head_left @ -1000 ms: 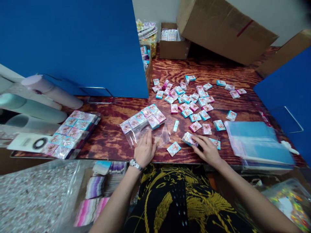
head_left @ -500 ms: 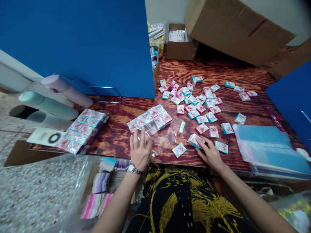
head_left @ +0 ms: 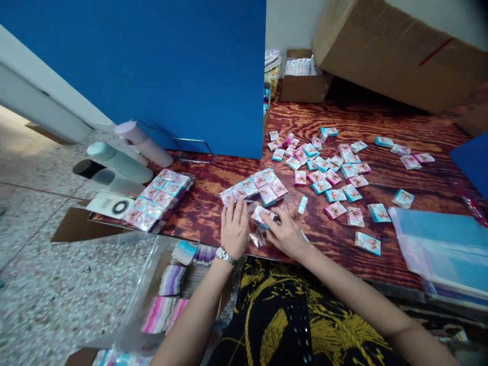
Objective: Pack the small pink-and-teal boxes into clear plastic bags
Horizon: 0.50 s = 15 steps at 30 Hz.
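Note:
My left hand [head_left: 235,231] lies with its fingers stretched out at the near edge of a block of small printed boxes [head_left: 249,187]. Clear plastic film [head_left: 257,237] lies beside this hand and by the boxes, which are set in two rows with a gap at the near side. My right hand [head_left: 286,234] is closed on a small white, pink and blue box [head_left: 262,215], held right by that gap. Many loose boxes of the same kind [head_left: 335,195] are scattered to the right, and a narrow one [head_left: 302,205] stands just beyond my right hand.
A plastic-wrapped pack of boxes [head_left: 162,195] sits at left, beside bottles [head_left: 120,162] and a white device [head_left: 110,204]. A blue panel [head_left: 152,76] rises behind. Plastic sleeves [head_left: 438,249] lie at right, cardboard boxes [head_left: 381,56] stand at back, a carton of coloured stacks [head_left: 171,279] below.
My right hand has carried a small box leftward from among the loose ones to the gap in the block. My left hand stays by the block. The view has shifted left.

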### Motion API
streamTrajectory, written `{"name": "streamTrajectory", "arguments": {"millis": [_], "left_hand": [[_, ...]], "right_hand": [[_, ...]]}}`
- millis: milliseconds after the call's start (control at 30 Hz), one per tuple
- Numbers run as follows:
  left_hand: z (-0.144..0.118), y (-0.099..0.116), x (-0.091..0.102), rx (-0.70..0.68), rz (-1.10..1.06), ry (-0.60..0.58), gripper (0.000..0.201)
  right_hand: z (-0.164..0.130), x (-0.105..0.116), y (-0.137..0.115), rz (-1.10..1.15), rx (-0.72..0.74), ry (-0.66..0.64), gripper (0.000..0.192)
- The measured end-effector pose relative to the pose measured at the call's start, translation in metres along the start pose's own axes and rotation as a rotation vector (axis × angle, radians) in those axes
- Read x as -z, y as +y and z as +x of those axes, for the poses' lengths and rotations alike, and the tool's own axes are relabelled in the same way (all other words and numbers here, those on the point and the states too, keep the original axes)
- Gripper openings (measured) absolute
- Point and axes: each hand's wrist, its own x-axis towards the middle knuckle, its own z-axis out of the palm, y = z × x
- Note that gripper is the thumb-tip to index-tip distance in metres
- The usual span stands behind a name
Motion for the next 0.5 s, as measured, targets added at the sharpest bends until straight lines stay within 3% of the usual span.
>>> {"name": "streamTrajectory", "arguments": {"millis": [100, 200, 333, 400, 500], "left_hand": [[0.001, 0.0, 0.0, 0.0, 0.001, -0.013, 0.052], [-0.002, 0.003, 0.003, -0.015, 0.009, 0.013, 0.051], [-0.019, 0.017, 0.004, -0.172, -0.025, 0.069, 0.043], [-0.03, 0.023, -0.001, -0.248, -0.04, 0.011, 0.038], [-0.041, 0.026, -0.012, -0.215, -0.021, -0.136, 0.036]], "right_hand": [[0.019, -0.03, -0.001, -0.099, -0.027, 0.001, 0.05], [0.024, -0.046, 0.002, -0.211, -0.04, 0.025, 0.052], [0.021, -0.047, 0.005, -0.331, -0.036, 0.023, 0.053], [0.019, -0.043, 0.005, -0.358, -0.034, -0.01, 0.05], [0.021, -0.036, 0.007, -0.322, -0.031, -0.068, 0.047]]}}
